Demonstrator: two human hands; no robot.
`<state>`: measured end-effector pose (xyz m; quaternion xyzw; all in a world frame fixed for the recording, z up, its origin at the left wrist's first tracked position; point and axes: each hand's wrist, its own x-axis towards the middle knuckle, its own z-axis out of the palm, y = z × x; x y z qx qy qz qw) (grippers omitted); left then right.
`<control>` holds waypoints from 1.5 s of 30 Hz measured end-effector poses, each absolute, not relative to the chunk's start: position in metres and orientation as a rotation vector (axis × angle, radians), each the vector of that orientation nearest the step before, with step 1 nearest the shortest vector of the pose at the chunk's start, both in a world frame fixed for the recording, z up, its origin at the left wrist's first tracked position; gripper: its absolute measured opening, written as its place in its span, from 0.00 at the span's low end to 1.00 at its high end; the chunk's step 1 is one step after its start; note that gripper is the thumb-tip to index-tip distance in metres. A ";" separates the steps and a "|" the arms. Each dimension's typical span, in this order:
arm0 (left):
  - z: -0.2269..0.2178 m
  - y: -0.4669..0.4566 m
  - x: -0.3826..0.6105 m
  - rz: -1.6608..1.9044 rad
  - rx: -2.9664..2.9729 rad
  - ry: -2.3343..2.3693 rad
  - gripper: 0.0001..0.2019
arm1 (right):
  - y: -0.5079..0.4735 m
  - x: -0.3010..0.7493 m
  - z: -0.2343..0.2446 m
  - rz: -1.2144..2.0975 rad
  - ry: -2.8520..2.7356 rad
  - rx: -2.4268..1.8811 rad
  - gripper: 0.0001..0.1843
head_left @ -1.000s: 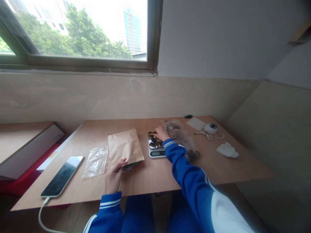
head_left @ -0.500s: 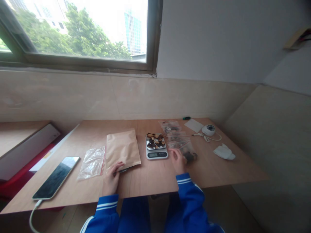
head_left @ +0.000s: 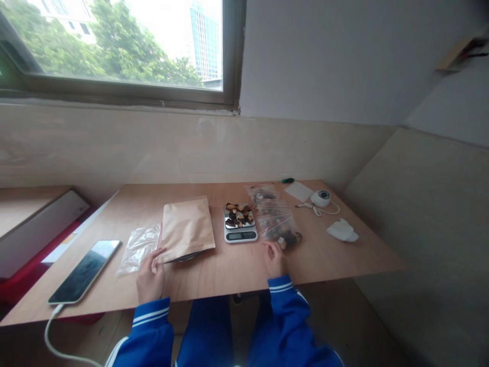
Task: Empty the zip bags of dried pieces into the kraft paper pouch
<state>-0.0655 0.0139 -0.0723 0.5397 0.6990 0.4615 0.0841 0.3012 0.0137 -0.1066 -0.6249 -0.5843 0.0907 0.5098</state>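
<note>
My left hand [head_left: 150, 277] lies near the table's front edge, thumb and fingers pinched on the red-zipped edge of an empty clear bag [head_left: 138, 245]. A brown paper pouch [head_left: 186, 229] lies just to the right of that bag, overlapping it. My right hand [head_left: 274, 258] rests on the wood with loosely spread fingers and holds nothing. It is just below a row of filled clear bags [head_left: 275, 218]. Between the pouch and these bags stands a small kitchen scale [head_left: 240, 235] loaded with dark and tan dried pieces [head_left: 238, 214].
A phone [head_left: 84, 270] on a white cable lies at the left of the wooden table [head_left: 344, 260]. At the back right are a round white device [head_left: 320, 198] with a cord, a white card [head_left: 298, 191], a green pen [head_left: 288, 180] and crumpled white tissue [head_left: 342, 231].
My right hand drew back from the scale to the table's front beside the filled bags. My left hand slid left from the pouch's bottom edge to the clear bag.
</note>
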 end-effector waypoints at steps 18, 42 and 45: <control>-0.083 0.023 -0.096 0.816 1.631 2.582 0.18 | 0.034 0.315 -0.107 0.196 -1.375 -1.538 0.15; -0.020 -0.020 -0.029 1.577 1.157 2.178 0.18 | 0.078 0.101 -0.076 0.499 -2.340 -1.504 0.30; -0.025 -0.021 -0.028 1.525 1.226 2.127 0.18 | 0.080 0.105 -0.059 0.530 -2.172 -1.417 0.24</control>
